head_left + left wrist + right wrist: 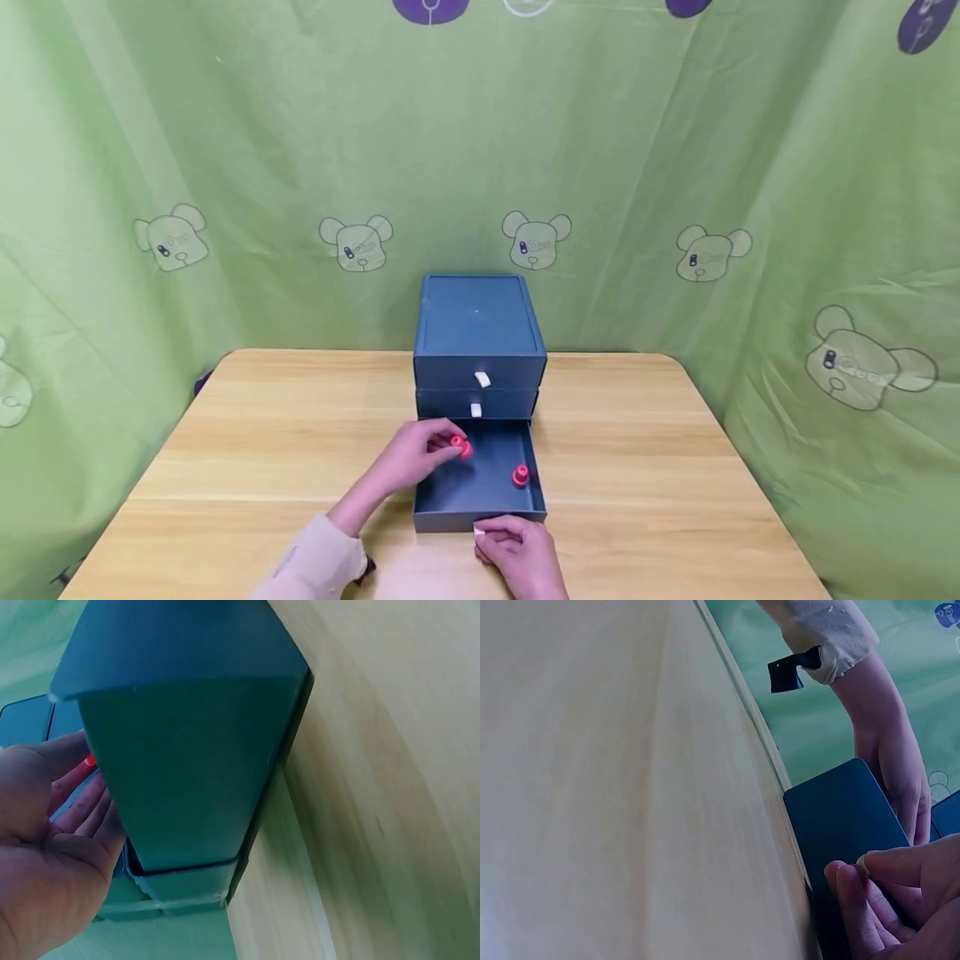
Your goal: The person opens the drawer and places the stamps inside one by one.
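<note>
A dark blue drawer unit [480,317] stands on the table, its bottom drawer [480,487] pulled out toward me. My left hand [412,452] reaches over the drawer's left side and pinches a small red knob-shaped piece [462,447] above the drawer floor. A second red knob-shaped piece [521,476] sits inside the drawer near its right wall. At the drawer's front, my right hand [522,554] pinches the white pull tab [478,531] between thumb and fingers. In the left wrist view the drawer's side hides most of the held piece.
Two upper drawers are closed, each with a white tab, one on the top drawer [482,379] and one on the middle drawer [476,410]. The wooden table [652,467] extends to both sides. A green curtain [615,150] with bear prints hangs behind and around.
</note>
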### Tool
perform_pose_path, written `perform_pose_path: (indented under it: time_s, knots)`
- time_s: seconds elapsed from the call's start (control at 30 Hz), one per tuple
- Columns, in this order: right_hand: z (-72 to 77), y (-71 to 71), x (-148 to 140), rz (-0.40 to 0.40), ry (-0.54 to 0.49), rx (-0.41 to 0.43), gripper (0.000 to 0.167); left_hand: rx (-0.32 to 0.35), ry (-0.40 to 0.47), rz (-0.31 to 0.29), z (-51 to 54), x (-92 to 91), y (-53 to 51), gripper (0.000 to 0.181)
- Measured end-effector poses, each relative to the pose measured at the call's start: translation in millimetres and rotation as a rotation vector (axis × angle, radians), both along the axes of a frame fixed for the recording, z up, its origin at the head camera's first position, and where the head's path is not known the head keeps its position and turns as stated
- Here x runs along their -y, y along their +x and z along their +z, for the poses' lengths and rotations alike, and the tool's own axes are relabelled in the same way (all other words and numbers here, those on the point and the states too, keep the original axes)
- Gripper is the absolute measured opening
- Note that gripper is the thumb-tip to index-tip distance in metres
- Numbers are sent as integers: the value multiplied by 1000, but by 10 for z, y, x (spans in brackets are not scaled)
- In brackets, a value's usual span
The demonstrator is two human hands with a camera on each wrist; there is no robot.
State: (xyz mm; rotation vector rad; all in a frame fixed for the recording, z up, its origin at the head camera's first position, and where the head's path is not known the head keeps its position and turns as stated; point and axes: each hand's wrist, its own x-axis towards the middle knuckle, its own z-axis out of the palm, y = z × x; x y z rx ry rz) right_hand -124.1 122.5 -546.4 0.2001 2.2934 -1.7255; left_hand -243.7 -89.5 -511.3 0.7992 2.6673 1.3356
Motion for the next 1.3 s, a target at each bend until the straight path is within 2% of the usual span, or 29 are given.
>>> perform_pose_path:
  time_s: [0.57,0.93,1.3]
  knots:
    - [28,-29,9,5,-9,0,21,-12,-92,-19,-69,-218,-63,10]
    - [32,-23,4,0,-7,-1,20,-36,-126,-27,-94,-297,-74,8]
    - [13,-17,4,-5,-9,10,19,-53,-195,-23,-172,-353,-101,6]
